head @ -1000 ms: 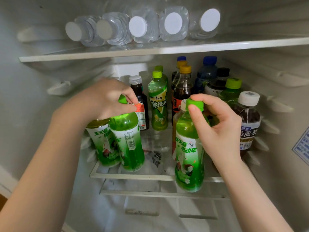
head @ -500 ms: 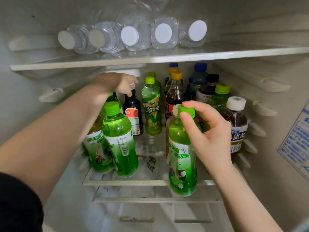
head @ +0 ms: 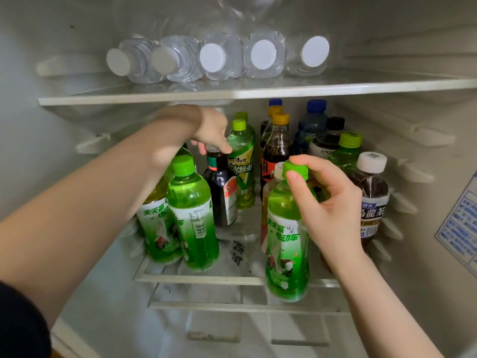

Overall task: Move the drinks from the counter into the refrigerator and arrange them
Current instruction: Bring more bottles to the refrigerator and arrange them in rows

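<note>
Head view looks into the open fridge [head: 64, 60]; taking it big to small. Upper shelf [head: 258, 93] carries a row of water btls [head: 263, 58] lying on their sides, caps toward me. Mid shelf [head: 201, 278] has upright drinks in two clusters: a green pair [head: 192, 218] at front L, and a mixed group incl. the white-cap tea [head: 371, 197] along the R side and back, w/ a lane of glass between them. The green btl [head: 286, 249] I'm placing is upright, long axis vertical, at the front edge R of centre. Its base shows below and in front of the shelf rim, so I judge it's not seated yet. The lane lies just L of it and further in, so the move is up over the rim, then back and a bit L. Right hand [head: 330, 202] is the nearer one for that, thumb and fingers clamped round the green cap [head: 296, 169]. Left hand [head: 211, 133] is deeper in, well apart from the right, fingers curled down round the top of the dark btl [head: 220, 195], which stands just beside the iced-tea btl [head: 241, 164] at the lane's far end. Risk as I see it: the dark btl narrows the lane, prob needs shifting first.
</note>
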`<state>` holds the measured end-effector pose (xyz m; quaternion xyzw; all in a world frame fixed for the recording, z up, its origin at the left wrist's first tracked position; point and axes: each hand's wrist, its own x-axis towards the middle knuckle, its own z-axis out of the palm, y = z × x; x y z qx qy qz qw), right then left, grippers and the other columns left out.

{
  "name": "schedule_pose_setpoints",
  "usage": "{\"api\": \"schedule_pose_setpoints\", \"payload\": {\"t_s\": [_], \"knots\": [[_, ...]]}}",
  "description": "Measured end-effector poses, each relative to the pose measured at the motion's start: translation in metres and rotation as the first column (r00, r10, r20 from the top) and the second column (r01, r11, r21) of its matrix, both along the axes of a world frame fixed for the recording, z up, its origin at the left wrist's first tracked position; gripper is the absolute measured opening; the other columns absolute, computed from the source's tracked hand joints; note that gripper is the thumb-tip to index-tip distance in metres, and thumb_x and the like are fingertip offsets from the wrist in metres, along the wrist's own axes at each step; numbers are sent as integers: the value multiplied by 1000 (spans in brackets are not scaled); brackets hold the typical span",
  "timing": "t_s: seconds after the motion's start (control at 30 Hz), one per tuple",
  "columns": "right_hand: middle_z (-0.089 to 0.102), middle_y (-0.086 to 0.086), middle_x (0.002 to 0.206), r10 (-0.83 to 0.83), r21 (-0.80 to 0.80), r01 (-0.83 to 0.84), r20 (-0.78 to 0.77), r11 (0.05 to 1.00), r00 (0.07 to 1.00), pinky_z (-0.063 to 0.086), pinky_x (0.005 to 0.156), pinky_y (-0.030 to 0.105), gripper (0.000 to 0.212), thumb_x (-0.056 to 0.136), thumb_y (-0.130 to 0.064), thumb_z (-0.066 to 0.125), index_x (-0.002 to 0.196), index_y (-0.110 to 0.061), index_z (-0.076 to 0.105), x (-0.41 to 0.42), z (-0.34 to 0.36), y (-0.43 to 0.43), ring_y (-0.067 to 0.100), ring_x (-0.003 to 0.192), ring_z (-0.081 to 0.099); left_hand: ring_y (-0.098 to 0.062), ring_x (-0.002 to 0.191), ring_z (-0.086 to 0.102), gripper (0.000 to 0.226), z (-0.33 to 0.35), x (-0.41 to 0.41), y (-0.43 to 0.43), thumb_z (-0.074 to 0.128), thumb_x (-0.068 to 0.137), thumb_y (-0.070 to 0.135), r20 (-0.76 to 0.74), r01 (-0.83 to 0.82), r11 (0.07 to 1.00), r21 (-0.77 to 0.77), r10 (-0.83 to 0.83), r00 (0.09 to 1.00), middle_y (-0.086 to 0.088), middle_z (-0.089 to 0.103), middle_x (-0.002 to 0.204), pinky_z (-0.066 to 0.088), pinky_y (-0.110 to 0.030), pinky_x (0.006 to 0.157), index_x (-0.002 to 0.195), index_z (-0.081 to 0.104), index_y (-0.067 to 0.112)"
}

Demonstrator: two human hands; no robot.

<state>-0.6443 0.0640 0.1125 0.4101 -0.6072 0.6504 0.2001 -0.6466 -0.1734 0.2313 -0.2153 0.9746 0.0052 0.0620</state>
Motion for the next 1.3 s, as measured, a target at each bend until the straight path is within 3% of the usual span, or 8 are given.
{"api": "schedule_pose_setpoints", "payload": {"t_s": [0.17, 0.3, 0.37, 0.5, 0.67, 0.8, 0.97, 1.3], "knots": [[67, -15, 103, -6, 0, 6, -8, 1000, 1000, 53, 87, 39, 20, 85, -34, 59, 105, -37, 61, 1, 0, 1, 10, 98, 63, -19, 57, 66, 46, 1, -4, 8, 59, 86, 52, 33, -31, 996, -79, 33, 999, -2, 64, 51, 53, -30, 64, 75, 57, 7], [66, -18, 103, -14, 1, 14, -9, 1000, 1000, 53, 88, 39, 20, 85, -35, 59, 104, -38, 61, 0, 0, 1, 8, 99, 63, -25, 101, 64, 46, 3, 3, 9, 74, 80, 29, 80, 57, 997, 51, -61, 995, -6, 58, 116, 55, -31, 70, 120, 57, 12], [66, -17, 103, -14, 0, 14, -5, 1000, 1000, 53, 88, 40, 20, 85, -35, 59, 105, -38, 61, 0, 0, 0, 9, 99, 63, -22, 93, 64, 49, 4, 8, 9, 74, 79, 11, 69, 117, 990, 82, -122, 990, -6, 47, 127, 55, -21, 58, 123, 56, 22], [67, -14, 103, -11, 1, 11, 5, 1000, 1000, 52, 88, 41, 20, 85, -36, 59, 105, -37, 61, 1, -1, 1, 10, 100, 63, -15, 67, 62, 31, 1, 5, 12, 71, 83, 14, -4, 134, 987, 85, -134, 991, -9, 59, 105, 46, -12, 40, 112, 62, 11], [67, -13, 104, -18, 4, 18, 8, 1000, 1000, 52, 88, 41, 20, 85, -35, 59, 105, -35, 62, 2, 0, 0, 10, 100, 63, -8, 34, 58, 33, -6, -6, 19, 60, 88, 37, -42, 72, 996, -44, -74, 996, 3, 58, 38, 44, -16, 34, 87, 60, 4], [66, -14, 104, -27, 6, 27, -1, 1000, 1000, 53, 89, 39, 20, 86, -34, 59, 105, -36, 61, 2, 0, 0, 8, 101, 63, -12, 39, 61, 44, -4, -5, 20, 61, 86, 44, -22, 56, 998, -15, -57, 998, -6, 65, 54, 48, -18, 39, 90, 61, 0], [67, -14, 103, -30, -7, 30, 3, 1000, 1000, 53, 88, 39, 19, 86, -33, 59, 104, -37, 61, 2, 0, -2, 9, 100, 64, -20, 66, 66, 46, -5, -3, 19, 72, 83, 16, 2, 120, 979, 163, -122, 993, -23, 65, 109, 56, -24, 58, 122, 52, 4], [67, -10, 105, -49, -17, 49, 21, 999, 999, 52, 90, 39, 20, 86, -33, 59, 106, -32, 63, 3, -3, -4, 9, 101, 64, -31, 85, 71, 39, -11, -2, 16, 72, 83, 16, -78, 193, 948, 253, -178, 981, -24, 65, 106, 59, -36, 73, 115, 54, 3]]}}
